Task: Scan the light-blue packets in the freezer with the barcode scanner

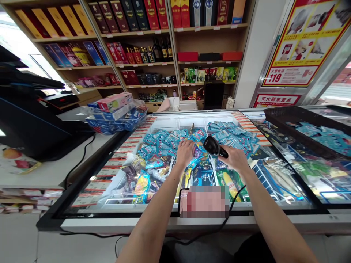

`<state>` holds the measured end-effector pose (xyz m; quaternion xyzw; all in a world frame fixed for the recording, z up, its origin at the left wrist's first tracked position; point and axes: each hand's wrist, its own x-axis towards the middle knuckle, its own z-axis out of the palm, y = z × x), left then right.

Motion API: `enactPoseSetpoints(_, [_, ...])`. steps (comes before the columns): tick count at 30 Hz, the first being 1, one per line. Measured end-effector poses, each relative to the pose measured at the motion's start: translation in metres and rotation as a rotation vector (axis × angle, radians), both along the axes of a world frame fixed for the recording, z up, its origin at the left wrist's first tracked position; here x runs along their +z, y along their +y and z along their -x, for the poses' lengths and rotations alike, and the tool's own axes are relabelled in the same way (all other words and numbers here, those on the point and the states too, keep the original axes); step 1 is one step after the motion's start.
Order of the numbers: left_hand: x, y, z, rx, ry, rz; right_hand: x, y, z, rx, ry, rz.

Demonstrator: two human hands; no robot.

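My right hand [234, 159] is wrapped round the handle of a black barcode scanner [211, 145], whose head points left over the freezer top. My left hand [185, 151] lies palm down, fingers forward, at the near edge of a spread of small blue packets [164, 142]; nothing shows in its grip, though the fingertips are partly hard to see. More blue packets [231, 135] lie in a pile beyond my right hand. Both piles rest on the glass lid of a chest freezer [115, 182]. Wrapped ice creams [142, 182] show through the glass.
A phone-like device [204, 201] with a blurred screen sits at the freezer's front edge, beside a black cable [233, 201]. Boxes in plastic wrap [117, 113] stand left. A dark tray [290, 118] holds more blue packets at right. Shelves [137, 65] of boxes and bottles stand behind.
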<state>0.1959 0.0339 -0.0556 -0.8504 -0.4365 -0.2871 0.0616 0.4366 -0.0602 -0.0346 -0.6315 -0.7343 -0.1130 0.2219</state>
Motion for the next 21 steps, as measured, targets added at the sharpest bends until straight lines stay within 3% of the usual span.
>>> enactPoseSetpoints(5, [-0.002,0.006,-0.004,-0.072,0.066,-0.017,-0.002,0.002,-0.005,0.008,0.007,0.057])
enactPoseSetpoints(12, [-0.006,0.011,-0.007,-0.057,0.139,-0.047,-0.007,0.004,-0.012,-0.064,0.042,0.031])
enactPoseSetpoints(17, [-0.007,0.008,-0.008,0.029,0.123,-0.090,-0.002,0.009,-0.016,-0.113,0.031,-0.050])
enactPoseSetpoints(21, [-0.005,0.007,-0.009,0.018,0.126,-0.112,0.005,0.013,-0.023,-0.142,0.024,-0.125])
